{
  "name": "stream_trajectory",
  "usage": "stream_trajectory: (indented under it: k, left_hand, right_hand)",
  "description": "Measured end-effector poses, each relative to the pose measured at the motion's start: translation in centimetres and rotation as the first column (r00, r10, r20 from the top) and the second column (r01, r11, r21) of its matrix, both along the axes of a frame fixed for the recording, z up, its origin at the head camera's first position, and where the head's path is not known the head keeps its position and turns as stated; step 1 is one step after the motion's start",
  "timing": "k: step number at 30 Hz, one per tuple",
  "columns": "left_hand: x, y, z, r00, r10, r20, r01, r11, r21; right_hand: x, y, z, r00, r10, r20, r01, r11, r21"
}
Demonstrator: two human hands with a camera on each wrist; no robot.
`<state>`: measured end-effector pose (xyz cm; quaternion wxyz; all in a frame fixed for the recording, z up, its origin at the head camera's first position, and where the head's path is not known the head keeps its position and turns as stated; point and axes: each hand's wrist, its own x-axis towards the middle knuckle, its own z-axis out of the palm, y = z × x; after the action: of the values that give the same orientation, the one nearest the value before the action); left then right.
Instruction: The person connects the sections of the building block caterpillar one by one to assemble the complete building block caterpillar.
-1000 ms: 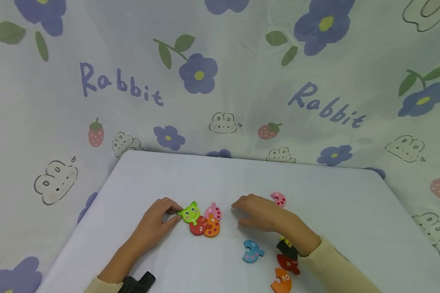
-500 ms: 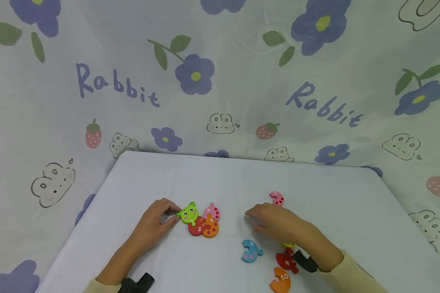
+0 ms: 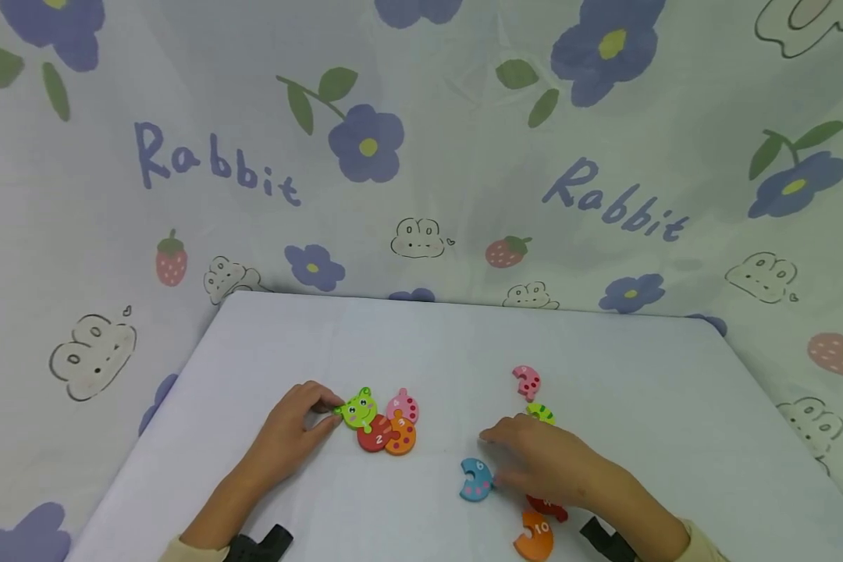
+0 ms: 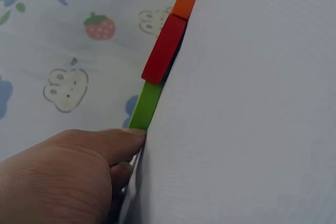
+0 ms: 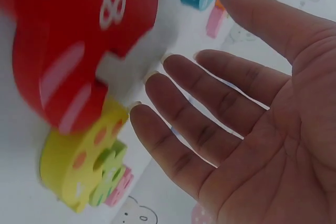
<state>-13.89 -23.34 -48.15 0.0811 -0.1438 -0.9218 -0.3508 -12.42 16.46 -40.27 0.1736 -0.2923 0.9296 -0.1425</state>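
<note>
My left hand (image 3: 292, 434) pinches the edge of the green face piece (image 3: 359, 409), which joins the red 2 (image 3: 374, 435), the orange 3 (image 3: 402, 439) and a pink piece (image 3: 404, 405). In the left wrist view its fingertips meet the green piece's side (image 4: 145, 106). My right hand (image 3: 549, 459) hovers over the loose pieces, beside the blue piece (image 3: 475, 480), and hides part of a red piece (image 3: 549, 510). The right wrist view shows that palm (image 5: 231, 114) with spread fingers and nothing held, near the red 8 (image 5: 79, 45) and a yellow piece (image 5: 84, 161).
An orange 10 piece (image 3: 535, 537) lies at the front right. Farther back are a green striped piece (image 3: 542, 413) and a pink piece with dots (image 3: 528, 382). A patterned cloth (image 3: 421, 187) hangs behind the white table (image 3: 288, 328).
My right hand has moved right and toward the table's front, uncovering the green striped piece and coming over the yellow and red ones. My left hand stays at the green face.
</note>
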Motion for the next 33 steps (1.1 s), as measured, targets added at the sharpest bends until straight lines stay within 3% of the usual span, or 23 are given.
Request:
stream_trajectory:
  k: [5, 12, 26, 33]
  left_hand:
    - [0.1, -0.1, -0.1, 1.000, -0.005, -0.007, 0.005, 1.000, 0.005]
    - [0.4, 0.1, -0.3, 1.000, 0.003, 0.003, -0.003, 1.000, 0.007]
    - [0.6, 0.1, -0.4, 1.000, -0.003, -0.028, 0.003, 1.000, 0.001]
    - [0.7, 0.2, -0.4, 1.000, -0.002, -0.014, 0.002, 1.000, 0.001]
  right_hand:
    - [1.1, -0.6, -0.3, 0.998, 0.058, -0.030, -0.058, 0.998, 0.006]
    - [2.2, -1.3, -0.9, 0.996, 0.065, -0.067, -0.062, 0.997, 0.045]
    - [3.2, -1.9, -1.6, 0.982, 0.070, -0.176, -0.060, 0.996, 0.058]
    - [3.2, -1.7, -1.9, 0.983, 0.067, -0.172, -0.059, 0.997, 0.053]
